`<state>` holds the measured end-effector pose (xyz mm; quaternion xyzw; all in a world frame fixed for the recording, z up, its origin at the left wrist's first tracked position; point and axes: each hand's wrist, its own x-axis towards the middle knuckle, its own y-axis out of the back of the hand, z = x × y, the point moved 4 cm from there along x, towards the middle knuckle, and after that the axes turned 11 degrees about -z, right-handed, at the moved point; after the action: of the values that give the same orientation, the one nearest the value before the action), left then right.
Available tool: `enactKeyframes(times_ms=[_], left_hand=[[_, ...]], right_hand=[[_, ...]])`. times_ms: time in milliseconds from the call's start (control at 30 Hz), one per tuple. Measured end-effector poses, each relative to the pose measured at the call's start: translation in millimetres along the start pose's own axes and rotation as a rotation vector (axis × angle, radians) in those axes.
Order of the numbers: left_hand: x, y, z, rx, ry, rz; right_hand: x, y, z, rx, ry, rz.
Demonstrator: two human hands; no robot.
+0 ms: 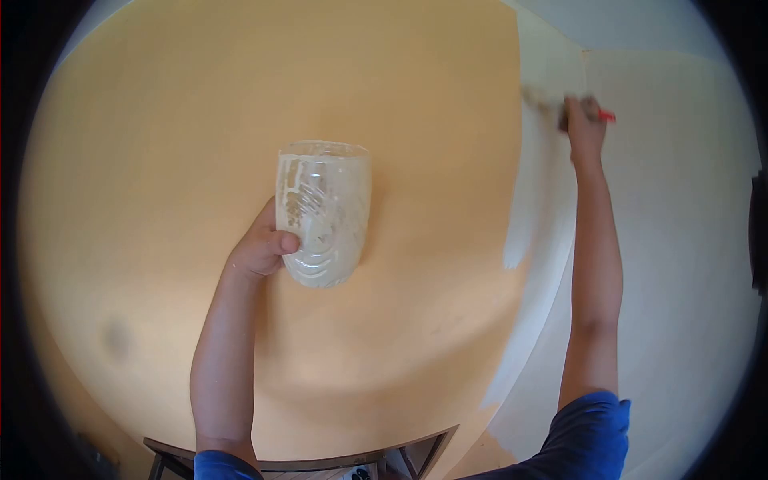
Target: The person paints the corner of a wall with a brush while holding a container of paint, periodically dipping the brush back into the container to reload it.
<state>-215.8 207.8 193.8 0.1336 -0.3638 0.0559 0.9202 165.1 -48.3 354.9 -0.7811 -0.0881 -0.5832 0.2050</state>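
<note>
My left hand [268, 244] is wrapped round the side of a clear plastic container [324, 216], its thumb on the front. Whitish paint coats the container's inside, and its open top faces up. Up at the right, my right hand [586, 128] grips a paintbrush [602, 115] with a red handle end. The blurred bristles point left, at the white painted strip [532, 184] along the edge of the yellow-orange wall [416, 104].
A pale wall [672, 224] meets the painted strip at a corner on the right. Below, a dark-framed piece of furniture [296, 465] stands at the bottom edge. A dark object [758, 232] shows at the far right.
</note>
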Motion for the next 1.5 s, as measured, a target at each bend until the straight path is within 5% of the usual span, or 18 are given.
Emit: enactKeyframes(times_ms=[100, 267, 333, 433, 600, 700, 833, 933, 1000, 1067, 1133, 1300, 1400, 1500], left_hand=[[3.7, -3.1, 1.6, 0.031, 0.010, -0.003], [11.3, -0.3, -4.9, 0.033, 0.017, -0.007], [14.2, -0.8, -6.4, 0.038, 0.021, 0.002], [17.8, -0.6, -8.5, 0.049, 0.023, 0.017], [25.5, 4.2, -14.6, 0.027, 0.020, -0.012], [28.2, 7.8, -15.9, 0.035, 0.036, 0.008], [31.3, 11.1, -23.9, 0.043, 0.055, 0.002], [28.0, 29.1, -34.1, 0.048, 0.032, 0.005], [-24.5, 23.2, -3.2, 0.075, -0.002, 0.009], [-25.5, 24.6, -4.5, 0.070, 0.028, 0.019], [-23.5, 21.5, -0.8, 0.063, 0.053, 0.024], [-20.3, 0.7, 14.4, 0.110, 0.043, 0.072], [-21.0, 7.5, 7.8, 0.095, 0.029, 0.050], [-22.5, 16.2, 2.6, 0.053, 0.061, 0.007]], right_hand=[[-34.6, 23.1, 5.3, 0.034, -0.213, -0.101], [67.9, 13.4, -27.8, -0.195, 0.084, 0.027], [111.9, -11.9, -35.3, 0.143, 0.110, -0.072], [135.4, -31.5, -23.3, 0.246, 0.060, -0.059], [51.0, 0.1, 47.5, 0.062, 0.024, 0.105], [-35.5, 25.3, 43.7, 0.019, -0.232, 0.081], [51.3, 23.8, 33.3, -0.013, 0.117, 0.093], [127.3, -3.3, 39.4, 0.124, 0.092, 0.051], [89.6, -9.0, -19.8, 0.226, 0.052, 0.014], [69.5, -14.8, -2.6, 0.233, 0.033, -0.018], [33.0, 13.0, 23.4, -0.099, 0.056, 0.022], [-124.3, 46.4, 9.9, -0.119, -0.225, 0.038], [-85.5, 57.1, -11.4, -0.131, -0.188, -0.030], [-1.0, 35.3, -15.8, -0.049, 0.110, 0.062]])
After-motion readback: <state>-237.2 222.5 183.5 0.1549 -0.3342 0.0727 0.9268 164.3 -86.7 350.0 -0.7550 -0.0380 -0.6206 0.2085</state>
